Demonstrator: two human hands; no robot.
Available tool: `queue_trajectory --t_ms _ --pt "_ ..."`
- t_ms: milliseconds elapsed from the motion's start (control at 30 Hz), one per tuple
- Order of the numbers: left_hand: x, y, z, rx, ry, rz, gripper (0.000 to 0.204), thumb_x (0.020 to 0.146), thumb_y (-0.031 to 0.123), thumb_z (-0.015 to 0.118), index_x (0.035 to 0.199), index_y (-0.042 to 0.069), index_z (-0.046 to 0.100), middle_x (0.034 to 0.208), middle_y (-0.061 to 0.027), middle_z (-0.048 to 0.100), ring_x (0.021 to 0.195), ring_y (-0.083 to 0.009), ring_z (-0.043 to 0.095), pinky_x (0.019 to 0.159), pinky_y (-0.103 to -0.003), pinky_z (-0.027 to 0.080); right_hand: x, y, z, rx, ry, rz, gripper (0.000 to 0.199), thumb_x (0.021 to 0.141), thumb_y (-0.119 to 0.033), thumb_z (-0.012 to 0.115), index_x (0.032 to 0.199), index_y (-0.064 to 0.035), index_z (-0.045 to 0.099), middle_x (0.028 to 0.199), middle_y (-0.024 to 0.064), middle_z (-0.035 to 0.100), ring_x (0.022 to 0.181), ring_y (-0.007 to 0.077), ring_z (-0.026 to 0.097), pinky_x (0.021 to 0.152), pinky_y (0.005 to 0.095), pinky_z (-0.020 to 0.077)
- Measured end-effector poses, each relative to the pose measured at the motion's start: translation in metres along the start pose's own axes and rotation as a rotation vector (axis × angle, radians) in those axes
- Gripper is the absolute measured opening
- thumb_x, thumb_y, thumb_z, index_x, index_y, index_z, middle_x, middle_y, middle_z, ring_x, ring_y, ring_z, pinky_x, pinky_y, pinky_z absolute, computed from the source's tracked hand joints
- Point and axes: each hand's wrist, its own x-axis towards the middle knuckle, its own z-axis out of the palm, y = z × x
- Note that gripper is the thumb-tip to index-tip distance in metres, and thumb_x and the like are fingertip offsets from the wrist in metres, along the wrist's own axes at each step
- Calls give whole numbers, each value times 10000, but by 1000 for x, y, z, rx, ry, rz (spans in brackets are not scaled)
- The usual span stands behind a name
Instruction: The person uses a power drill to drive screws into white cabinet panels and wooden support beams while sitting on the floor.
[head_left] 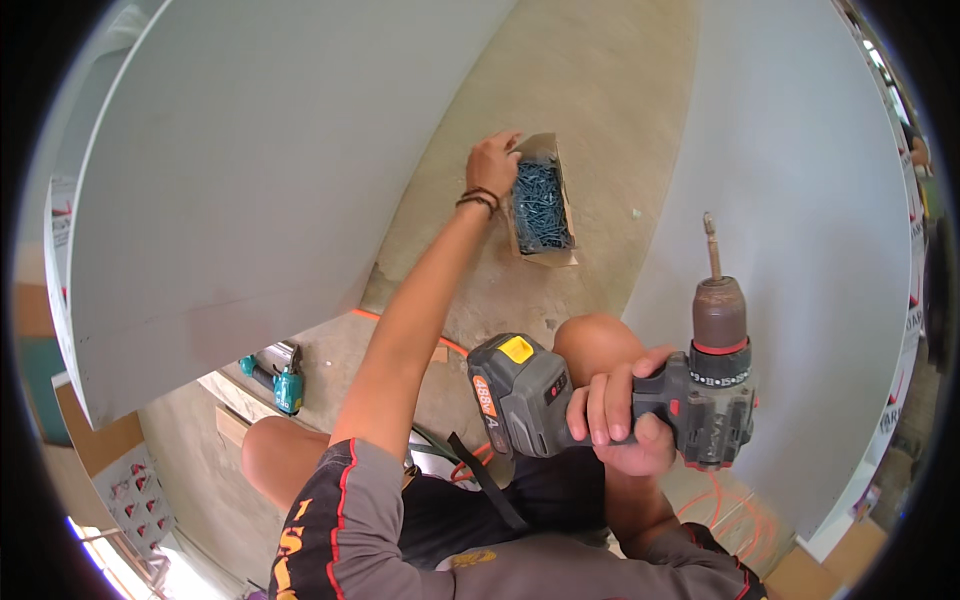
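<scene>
My left hand (491,166) is at the far left corner of an open cardboard box (546,258), its fingers bent around the edge by a raised flap. Inside the box lies a heap of blue-grey screws (541,205), with clear plastic along the side. My right hand (625,412) is wrapped round the handle of a cordless drill (715,405), held above my lap. The drill's bit (712,248) points away from me, and its black battery pack (518,392) with a yellow button sits toward the left.
Large grey panels stand on the left (250,180) and right (790,230), with concrete floor (585,70) between them. A teal power tool (287,388) lies near my left knee beside a wood strip (240,398). Orange cord (725,515) runs across the floor.
</scene>
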Motion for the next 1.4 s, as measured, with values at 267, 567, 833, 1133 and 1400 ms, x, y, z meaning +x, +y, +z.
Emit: queue_trajectory --t_ms 267,567,833,1133,1400 --pt "-43 51 -2 605 -237 320 111 789 209 671 774 127 745 922 -41 668 1068 -254 566 921 -424 450 14 -14 12 -281 80 -27 774 829 -100 674 1480 35 279 1086 81 483 665 162 542 638 361 503" --pt "-28 51 26 708 -156 398 177 840 186 586 736 155 725 891 -12 642 1044 -220 563 914 -458 425 29 -22 49 -658 179 -101 449 832 26 623 1244 14 446 990 77 573 661 123 524 637 278 499" --pt "-27 64 11 726 -135 598 176 868 229 574 790 177 724 954 2 627 1079 -203 552 1072 -506 346 30 -14 53 -558 489 58 554 764 77 718 1261 -40 504 1057 107 633 866 177 596 721 323 526" --pt "-28 74 21 818 -336 381 145 833 203 606 836 164 745 951 -9 663 1076 -216 556 991 -450 398 24 -11 44 -542 457 114 540 785 41 729 1270 -47 508 1123 119 620 903 195 600 792 356 522" --pt "-20 106 -50 -243 110 -376 122 945 195 573 904 87 614 1015 -76 694 902 -238 670 784 -427 535 32 -27 88 -561 289 100 484 828 -9 705 1274 -18 515 1120 107 631 817 187 618 782 331 521"
